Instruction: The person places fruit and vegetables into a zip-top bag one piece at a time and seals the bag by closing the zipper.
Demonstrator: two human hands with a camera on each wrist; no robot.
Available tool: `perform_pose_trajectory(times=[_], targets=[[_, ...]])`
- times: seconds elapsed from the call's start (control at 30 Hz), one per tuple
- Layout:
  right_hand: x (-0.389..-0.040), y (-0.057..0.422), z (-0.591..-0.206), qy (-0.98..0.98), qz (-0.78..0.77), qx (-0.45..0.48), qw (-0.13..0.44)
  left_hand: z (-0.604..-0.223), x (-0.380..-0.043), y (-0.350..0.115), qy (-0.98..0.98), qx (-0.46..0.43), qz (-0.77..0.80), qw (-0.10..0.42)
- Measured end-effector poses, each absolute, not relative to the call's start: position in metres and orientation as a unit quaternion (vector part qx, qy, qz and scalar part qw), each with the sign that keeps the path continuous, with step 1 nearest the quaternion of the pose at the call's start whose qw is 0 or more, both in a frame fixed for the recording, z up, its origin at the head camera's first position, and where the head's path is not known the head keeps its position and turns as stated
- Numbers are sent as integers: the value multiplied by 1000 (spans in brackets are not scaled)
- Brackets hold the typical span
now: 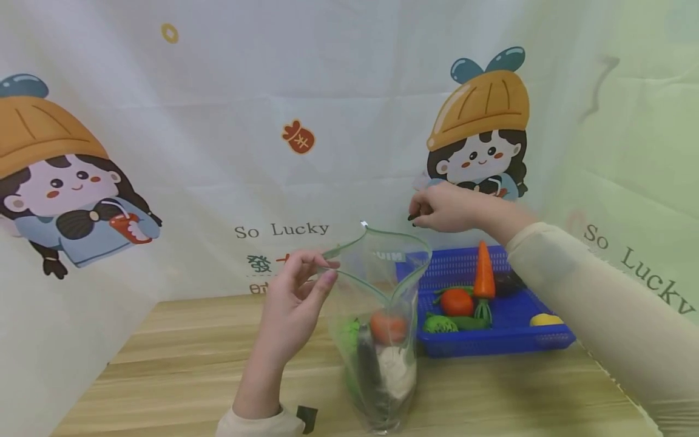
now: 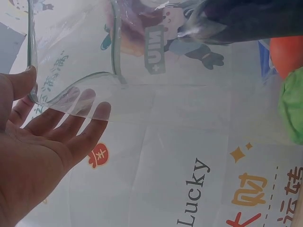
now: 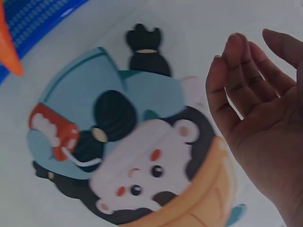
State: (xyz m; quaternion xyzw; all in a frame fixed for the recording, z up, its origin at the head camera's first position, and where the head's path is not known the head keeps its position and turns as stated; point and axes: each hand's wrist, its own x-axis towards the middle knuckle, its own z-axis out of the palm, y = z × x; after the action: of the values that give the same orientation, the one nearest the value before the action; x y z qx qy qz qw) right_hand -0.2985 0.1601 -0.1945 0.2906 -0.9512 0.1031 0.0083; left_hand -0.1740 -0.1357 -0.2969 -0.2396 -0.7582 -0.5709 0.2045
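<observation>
The bag (image 1: 355, 291) stands upright on the table (image 1: 207, 346), long axis vertical, its mouth gaping upward between the 2 hands. The left hand (image 1: 292, 303) pinches the left side of its rim between thumb and fingers. The right hand (image 1: 448, 209) is raised to the right of the mouth and apart from it, fingers loosely bent, holding nothing. From that hand the bag lies left and lower; the blue basket (image 1: 502, 345) lies below it, right of the bag. At least 3 things show inside the bag: a dark eggplant (image 1: 368, 364), a tomato (image 1: 389, 326) and a pale cauliflower (image 1: 397, 370). In the basket, the carrot (image 1: 484, 273) has its tip toward the far side, leaves near; the right hand is the nearer of the 2 to it.
</observation>
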Motion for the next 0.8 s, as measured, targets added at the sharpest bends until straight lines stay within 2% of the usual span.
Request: perform_pose_trajectory(times=[0.27,0.57,0.8], targets=[[-324,180,-242,-966,63,235,-92,-298,-174,-135,-756,-247,-570,205],[-339,191,-303,-970,31,194,-141,-298,-175,-137,-751,-253,-574,206],[-340,194,-335,-968,63,127,-208,-297,-175,-136,-749,-258,-573,209]])
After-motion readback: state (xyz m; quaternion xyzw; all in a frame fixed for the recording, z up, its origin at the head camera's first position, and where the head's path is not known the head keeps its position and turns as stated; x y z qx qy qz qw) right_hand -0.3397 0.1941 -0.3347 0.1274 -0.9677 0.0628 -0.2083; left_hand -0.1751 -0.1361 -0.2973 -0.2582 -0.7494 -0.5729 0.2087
